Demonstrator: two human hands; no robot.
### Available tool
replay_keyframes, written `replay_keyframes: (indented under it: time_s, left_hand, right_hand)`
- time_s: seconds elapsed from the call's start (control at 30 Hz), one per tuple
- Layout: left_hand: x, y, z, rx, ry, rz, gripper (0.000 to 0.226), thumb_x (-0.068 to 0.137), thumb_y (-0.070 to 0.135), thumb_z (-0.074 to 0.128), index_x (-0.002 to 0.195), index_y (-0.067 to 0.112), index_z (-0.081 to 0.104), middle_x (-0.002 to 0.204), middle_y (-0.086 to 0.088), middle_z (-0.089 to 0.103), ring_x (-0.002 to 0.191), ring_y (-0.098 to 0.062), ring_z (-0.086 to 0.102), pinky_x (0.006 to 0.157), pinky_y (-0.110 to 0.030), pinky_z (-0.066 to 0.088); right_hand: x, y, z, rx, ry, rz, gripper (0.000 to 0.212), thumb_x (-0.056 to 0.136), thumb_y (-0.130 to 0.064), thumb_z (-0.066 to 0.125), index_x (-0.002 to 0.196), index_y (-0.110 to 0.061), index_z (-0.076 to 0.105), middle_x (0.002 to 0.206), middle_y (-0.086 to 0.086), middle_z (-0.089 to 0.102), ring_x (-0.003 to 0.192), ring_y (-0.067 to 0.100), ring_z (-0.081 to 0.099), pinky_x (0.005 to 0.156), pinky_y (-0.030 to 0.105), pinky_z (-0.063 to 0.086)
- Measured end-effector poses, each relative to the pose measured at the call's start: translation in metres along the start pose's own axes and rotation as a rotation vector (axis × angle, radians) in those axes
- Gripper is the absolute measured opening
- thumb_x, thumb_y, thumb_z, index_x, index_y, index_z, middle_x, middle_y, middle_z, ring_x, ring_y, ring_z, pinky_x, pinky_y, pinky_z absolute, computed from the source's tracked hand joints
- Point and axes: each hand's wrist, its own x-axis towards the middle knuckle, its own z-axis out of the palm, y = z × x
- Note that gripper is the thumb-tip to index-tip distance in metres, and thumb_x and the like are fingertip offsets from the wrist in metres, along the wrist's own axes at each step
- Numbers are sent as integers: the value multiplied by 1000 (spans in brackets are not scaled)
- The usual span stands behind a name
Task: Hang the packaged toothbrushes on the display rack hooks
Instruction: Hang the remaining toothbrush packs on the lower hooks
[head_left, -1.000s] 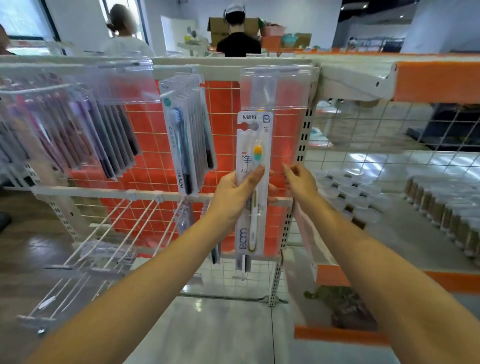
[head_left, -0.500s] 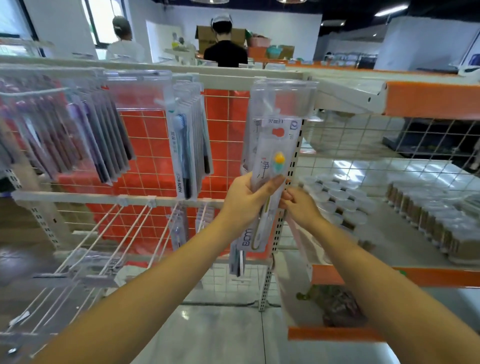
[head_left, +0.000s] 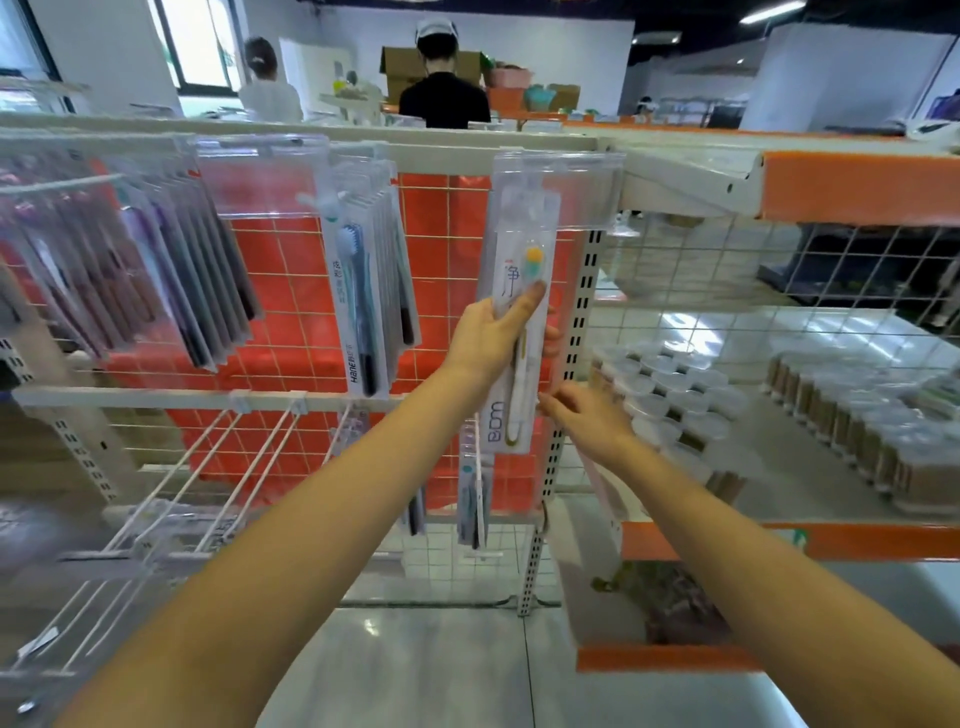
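left hand (head_left: 493, 340): grips the white toothbrush pack (head_left: 514, 332) at its middle, thumb across the front just under the yellow-green brush head, fingers curled round behind the right edge
right hand (head_left: 587, 421): holds nothing, fingers loosely extended toward the pack's lower right edge; blurred, cannot tell if the fingertips touch it
white toothbrush pack: upright, slightly tilted, top end tucked behind the clear price-tag flap (head_left: 556, 189) at the top right of the rack; cannot tell if its hole is on the hook
display rack (head_left: 447, 218): white wire grid over an orange back panel, cream top rail, perforated upright post (head_left: 576, 332) just right of the held pack
blue toothbrush packs (head_left: 363, 291): a bunch hanging on a hook left of the held pack, front 1 white with a blue brush
dark toothbrush packs (head_left: 156, 280): far left, several rows hanging at a slant, blurred
lower hooks (head_left: 208, 467): long white wire prongs sticking out toward the near left, below the crossbar
lower packs (head_left: 472, 499): a few hanging under the held pack, partly hidden
right shelf (head_left: 857, 189): orange-edged, behind wire mesh; clear lidded tubs (head_left: 670, 389) in rows on the lower level
background: 2 people (head_left: 444, 88) far behind the rack, backs turned, beside cardboard boxes
floor (head_left: 415, 665): pale glossy tiles, near bottom
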Motion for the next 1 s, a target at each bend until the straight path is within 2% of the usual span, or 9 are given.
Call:
replay_keyframes:
  time_s: [0.1,0.23,0.33,0.4,0.5,0.57,0.63,0.77,1.0]
  left_hand:
    - [16,-3,-4,42,-30,-23,38,94,44,50,93,9,66,75,-4,71,61,-7,68,61,-19,53]
    - [38,-3,-5,107,-3,-71,45,95,43,49,102,2,66,82,-10,73,62,-8,68,51,-11,48]
    - [49,-3,-4,185,19,-73,40,97,40,46,79,8,60,50,6,63,36,4,52,40,-6,37]
    - [55,-5,-3,202,34,-61,37,98,38,45,77,9,56,43,7,57,30,4,46,38,-7,36]
    - [63,-10,-4,204,56,-46,39,94,48,48,97,13,64,67,-2,70,59,-10,64,65,-27,57]
    - [66,-16,-6,291,74,-50,51,91,56,47,119,15,62,92,-18,71,83,-30,67,81,-42,55]
    - [65,-22,-9,421,84,-85,57,92,57,44,120,11,62,95,-17,69,87,-28,65,82,-40,54]
    - [47,-45,-27,770,77,-201,58,90,62,42,87,7,62,71,-6,54,71,-22,51,61,-31,40]
    - [-16,-74,-90,1087,-28,-355,47,93,51,47,117,14,62,120,-7,64,108,-23,58,91,-32,45]
  right_hand:
    - [-2,0,3,-21,-30,8,26,97,-40,48,83,-21,61,76,-9,57,75,12,55,64,25,41]
    - [-7,-3,2,-71,-97,2,33,98,-40,43,97,-14,64,89,0,63,82,16,58,65,21,40]
    - [-9,0,1,-89,-140,-11,31,99,-36,41,100,-13,63,93,2,62,85,15,55,64,18,37]
    - [-10,2,0,-85,-172,-15,32,99,-38,41,102,-13,62,97,1,64,89,17,58,70,23,43]
    - [-10,9,3,-78,-209,-11,35,99,-39,43,106,-11,63,103,5,67,95,22,61,86,36,48]
    - [-9,12,5,-77,-215,-16,36,98,-39,44,104,-10,65,103,7,67,96,23,62,89,39,48]
    - [-6,15,8,-88,-228,-27,36,98,-40,44,103,-11,65,103,6,68,96,23,62,88,38,48]
    - [3,13,16,-122,-252,-71,36,99,-39,42,106,-10,64,104,6,66,98,24,61,83,36,47]
    - [17,-9,46,-185,-308,-128,32,99,-30,43,101,-4,61,93,11,62,88,28,59,68,32,41]
